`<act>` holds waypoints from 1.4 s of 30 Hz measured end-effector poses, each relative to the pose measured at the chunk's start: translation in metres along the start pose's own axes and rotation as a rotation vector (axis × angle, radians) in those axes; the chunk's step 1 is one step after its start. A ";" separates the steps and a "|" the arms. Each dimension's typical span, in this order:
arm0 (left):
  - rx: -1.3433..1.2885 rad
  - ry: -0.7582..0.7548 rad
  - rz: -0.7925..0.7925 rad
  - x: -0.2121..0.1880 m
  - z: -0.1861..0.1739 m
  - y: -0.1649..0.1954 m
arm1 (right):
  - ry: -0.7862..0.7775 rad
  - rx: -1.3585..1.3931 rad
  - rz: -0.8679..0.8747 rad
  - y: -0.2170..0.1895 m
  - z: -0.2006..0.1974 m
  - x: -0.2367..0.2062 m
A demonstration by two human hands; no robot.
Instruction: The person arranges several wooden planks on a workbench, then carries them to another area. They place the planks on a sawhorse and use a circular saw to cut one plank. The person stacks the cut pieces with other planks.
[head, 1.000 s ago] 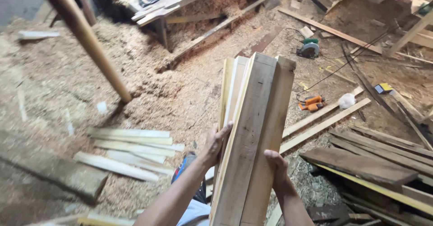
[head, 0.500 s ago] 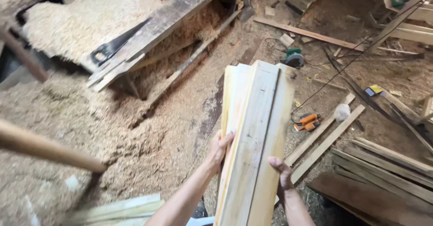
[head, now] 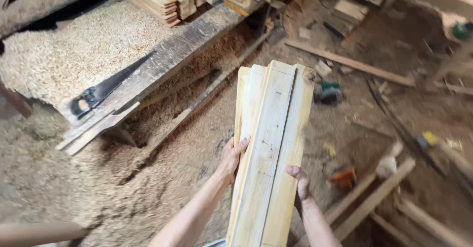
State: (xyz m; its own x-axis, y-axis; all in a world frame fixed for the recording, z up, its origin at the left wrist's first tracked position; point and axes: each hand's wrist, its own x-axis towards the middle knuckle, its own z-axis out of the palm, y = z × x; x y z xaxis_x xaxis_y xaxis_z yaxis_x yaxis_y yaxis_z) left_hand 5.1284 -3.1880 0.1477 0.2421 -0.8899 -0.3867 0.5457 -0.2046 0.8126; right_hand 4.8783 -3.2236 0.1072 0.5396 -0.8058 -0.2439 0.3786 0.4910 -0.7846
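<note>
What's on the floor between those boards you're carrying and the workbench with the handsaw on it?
In the head view, mostly sawdust and shavings between the bundle of boards and the workbench, plus a long thin wooden strip lying across the floor there.

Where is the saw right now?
In the head view the saw lies on the left, flat on the long workbench plank, beside the pile of wood shavings and left of the boards held in both hands.
</note>
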 end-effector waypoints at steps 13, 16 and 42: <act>-0.203 0.298 0.139 0.252 0.073 0.123 | -0.238 -0.154 0.256 -0.177 -0.019 0.351; -0.344 0.366 0.128 0.305 0.062 0.137 | -0.342 -0.182 0.341 -0.192 -0.001 0.425; -1.062 0.933 0.498 0.673 -0.158 0.283 | -1.114 -0.742 1.226 -0.083 0.310 1.050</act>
State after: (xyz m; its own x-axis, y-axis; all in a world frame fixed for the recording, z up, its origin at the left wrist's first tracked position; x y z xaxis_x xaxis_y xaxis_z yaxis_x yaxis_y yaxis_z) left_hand 5.5725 -3.7808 0.0485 0.7611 -0.1206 -0.6373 0.4694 0.7805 0.4129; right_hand 5.6472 -4.0077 0.0929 0.5374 0.5858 -0.6066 -0.7855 0.0860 -0.6128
